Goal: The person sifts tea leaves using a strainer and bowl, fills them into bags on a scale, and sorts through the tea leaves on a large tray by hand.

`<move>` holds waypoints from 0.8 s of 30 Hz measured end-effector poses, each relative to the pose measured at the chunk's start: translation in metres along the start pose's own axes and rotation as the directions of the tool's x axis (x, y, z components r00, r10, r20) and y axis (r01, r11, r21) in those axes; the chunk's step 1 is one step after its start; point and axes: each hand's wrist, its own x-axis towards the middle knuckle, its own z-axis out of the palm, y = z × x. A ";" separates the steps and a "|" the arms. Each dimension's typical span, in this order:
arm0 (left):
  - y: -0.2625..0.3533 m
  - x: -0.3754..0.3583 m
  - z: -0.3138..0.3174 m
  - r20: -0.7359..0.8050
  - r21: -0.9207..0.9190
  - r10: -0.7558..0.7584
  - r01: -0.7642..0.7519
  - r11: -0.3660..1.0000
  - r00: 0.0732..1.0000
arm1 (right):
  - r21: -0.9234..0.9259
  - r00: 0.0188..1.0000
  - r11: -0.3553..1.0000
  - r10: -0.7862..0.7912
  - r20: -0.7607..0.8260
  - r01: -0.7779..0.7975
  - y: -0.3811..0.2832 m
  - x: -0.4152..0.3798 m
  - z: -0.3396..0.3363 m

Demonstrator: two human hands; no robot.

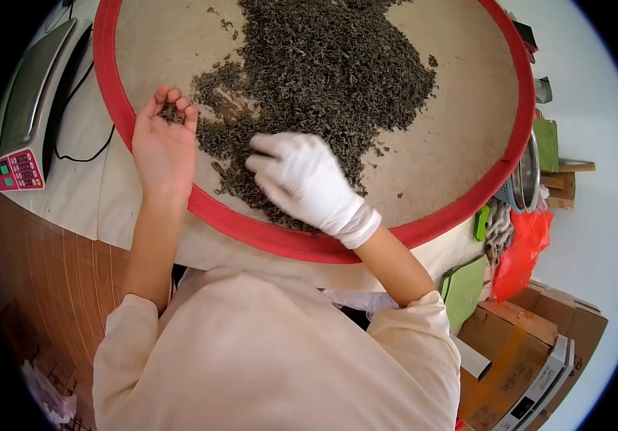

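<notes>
Dark, curled dried tea leaves (330,72) lie in a wide heap on a large round tray with a red rim (280,246). My left hand (164,147) is bare, palm up at the tray's left edge. Its fingers curl round a small clump of tea leaves (172,113). A white glove covers my right hand (298,176), which hovers over or touches the near side of the heap. Motion smears its fingertips, so whether it grips any leaves is hidden from me.
To the left stands a weighing scale (33,108) with a pink keypad and a black cable. At the right are a metal bowl (530,169), a red plastic bag (524,255), a green packet (463,287) and cardboard boxes (503,352).
</notes>
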 end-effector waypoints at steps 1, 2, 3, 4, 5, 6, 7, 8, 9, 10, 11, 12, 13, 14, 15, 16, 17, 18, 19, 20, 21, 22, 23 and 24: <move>0.000 0.000 -0.001 0.002 0.000 -0.003 0.003 1.000 1.000 | 0.054 0.995 0.997 0.064 -0.078 -0.060 0.007 0.000 -0.007; 0.000 0.000 -0.002 0.016 -0.003 -0.003 0.003 1.000 1.000 | 0.015 0.960 0.992 0.124 -0.250 -0.124 0.018 -0.002 -0.013; 0.000 0.000 -0.004 0.029 -0.006 -0.003 0.003 1.000 1.000 | 0.007 0.901 0.989 0.136 -0.412 -0.147 0.034 -0.003 -0.017; 0.001 0.000 -0.005 0.027 -0.005 -0.003 0.003 1.000 1.000 | 0.076 0.858 0.954 0.295 -0.420 -0.291 0.045 -0.010 -0.027; 0.001 0.000 -0.007 0.057 -0.030 -0.008 0.009 1.000 0.998 | 0.128 0.832 0.902 0.429 -0.352 -0.411 0.054 -0.020 -0.036; 0.001 0.000 -0.007 0.087 -0.055 -0.012 0.016 0.998 0.996 | 0.154 0.817 0.872 0.490 -0.305 -0.465 0.063 -0.029 -0.039; 0.002 0.001 -0.008 0.087 -0.054 -0.012 0.017 0.998 0.996 | 0.176 0.797 0.837 0.548 -0.256 -0.519 0.068 -0.035 -0.040; 0.002 0.001 -0.007 0.078 -0.050 -0.014 0.018 0.999 0.997 | 0.177 0.795 0.836 0.549 -0.256 -0.520 0.069 -0.037 -0.039; 0.002 0.001 -0.007 0.069 -0.044 -0.018 0.021 0.999 0.997 | 0.180 0.802 0.823 0.567 -0.189 -0.539 0.068 -0.040 -0.039; 0.001 0.001 -0.005 0.070 -0.041 -0.023 0.026 0.999 0.997 | 0.183 0.804 0.809 0.583 -0.122 -0.559 0.068 -0.043 -0.039; 0.001 0.001 -0.004 0.059 -0.026 -0.019 0.020 0.999 0.998 | 0.185 0.800 0.805 0.588 -0.123 -0.564 0.070 -0.046 -0.034; 0.000 0.001 -0.003 0.048 -0.012 -0.013 0.013 1.000 0.999 | 0.167 0.801 0.807 0.587 -0.119 -0.567 0.072 -0.047 -0.026; 0.000 0.001 -0.002 0.050 -0.009 -0.017 0.018 1.000 0.999 | 0.148 0.802 0.809 0.586 -0.115 -0.569 0.073 -0.047 -0.020; 0.000 0.002 -0.002 0.064 -0.021 -0.016 0.017 1.000 0.998 | 0.161 0.795 0.802 0.594 -0.124 -0.575 0.072 -0.047 -0.019; 0.000 0.003 -0.002 0.078 -0.034 -0.013 0.016 0.999 0.997 | 0.161 0.792 0.800 0.597 -0.126 -0.577 0.072 -0.048 -0.020; 0.000 0.003 -0.002 0.081 -0.033 -0.015 0.017 0.999 0.997 | 0.207 0.762 0.761 0.641 -0.097 -0.614 0.073 -0.049 -0.020; 0.000 0.003 -0.002 0.090 -0.040 -0.018 0.022 0.999 0.996 | 0.251 0.730 0.719 0.681 -0.065 -0.648 0.072 -0.048 -0.021; 0.000 0.003 -0.003 0.098 -0.047 -0.020 0.025 0.999 0.995 | 0.252 0.729 0.719 0.681 -0.067 -0.648 0.070 -0.048 -0.024; 0.000 0.003 -0.003 0.100 -0.046 -0.020 0.025 0.999 0.995 | 0.342 0.685 0.644 0.729 -0.001 -0.684 0.067 -0.047 -0.029; 0.000 0.003 -0.003 0.101 -0.046 -0.020 0.025 0.999 0.995 | 0.424 0.640 0.557 0.765 0.071 -0.714 0.065 -0.046 -0.032; 0.001 0.003 -0.003 0.102 -0.046 -0.021 0.026 0.999 0.995 | 0.425 0.639 0.557 0.766 0.069 -0.713 0.065 -0.047 -0.032; 0.001 0.003 -0.003 0.103 -0.046 -0.021 0.026 0.999 0.994 | 0.529 0.663 0.541 0.746 0.057 -0.654 0.067 -0.048 -0.031; 0.001 0.003 -0.003 0.110 -0.048 -0.023 0.029 0.998 0.994 | 0.625 0.685 0.517 0.727 0.041 -0.585 0.067 -0.049 -0.030; 0.000 0.003 -0.003 0.117 -0.050 -0.025 0.031 0.998 0.993 | 0.625 0.685 0.517 0.728 0.040 -0.586 0.067 -0.049 -0.031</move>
